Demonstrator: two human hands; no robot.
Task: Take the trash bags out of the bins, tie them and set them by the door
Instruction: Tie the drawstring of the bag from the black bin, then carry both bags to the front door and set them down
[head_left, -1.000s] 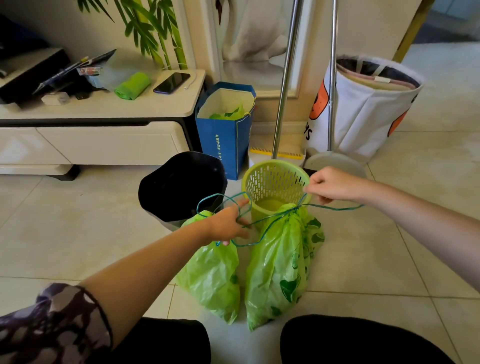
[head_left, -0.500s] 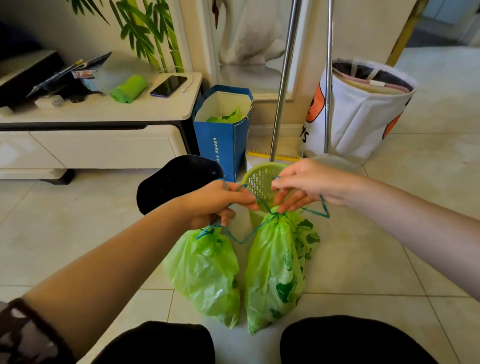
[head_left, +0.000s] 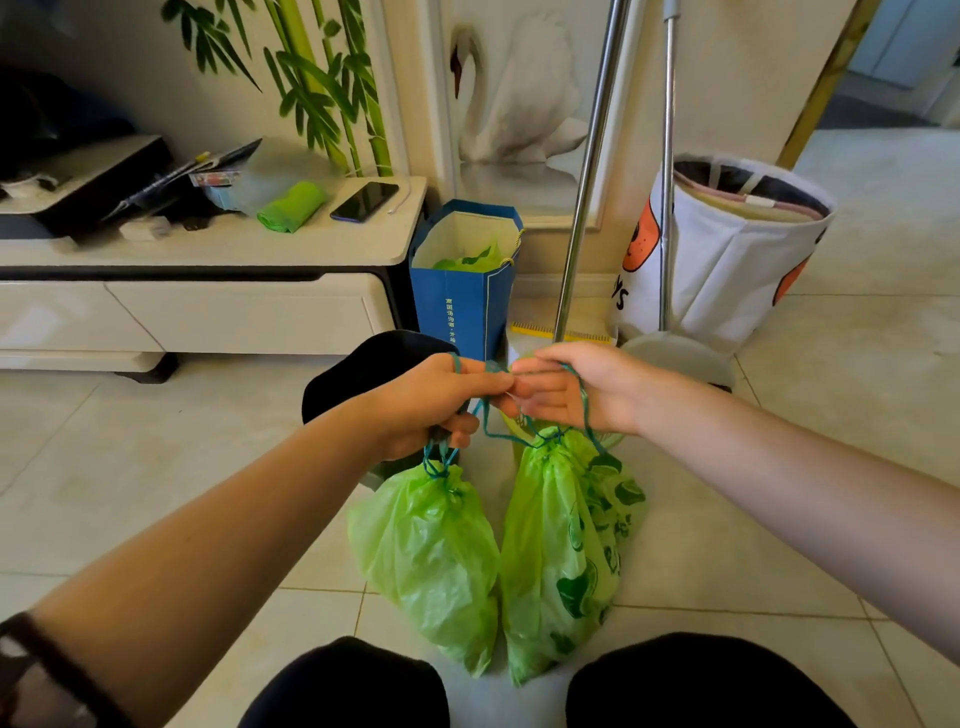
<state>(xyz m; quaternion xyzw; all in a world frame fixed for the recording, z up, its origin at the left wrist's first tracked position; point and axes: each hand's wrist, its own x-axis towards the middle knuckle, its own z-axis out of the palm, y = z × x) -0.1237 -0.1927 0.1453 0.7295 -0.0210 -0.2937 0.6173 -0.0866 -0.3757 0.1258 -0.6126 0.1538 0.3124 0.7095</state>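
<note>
Both hands meet fingertip to fingertip, left hand (head_left: 431, 402) and right hand (head_left: 576, 387) curled, pinching the teal drawstring cords (head_left: 485, 421). Below the fingers, the plain green plastic bag (head_left: 431, 551) and printed green plastic bag (head_left: 561, 545) hang lengthwise, touching, bottoms on open tiled floor (head_left: 182, 467).

Your two trash bags sit side by side on the floor (head_left: 156, 467) before your knees: the plain bag (head_left: 431, 545) left, the printed bag (head_left: 561, 551) right, touching. Behind them stand the dark bin (head_left: 358, 374) and, mostly hidden, the mesh bin (head_left: 613, 441). The paper bag (head_left: 462, 301) stands behind, beside the cabinet (head_left: 208, 306) at left.
</note>
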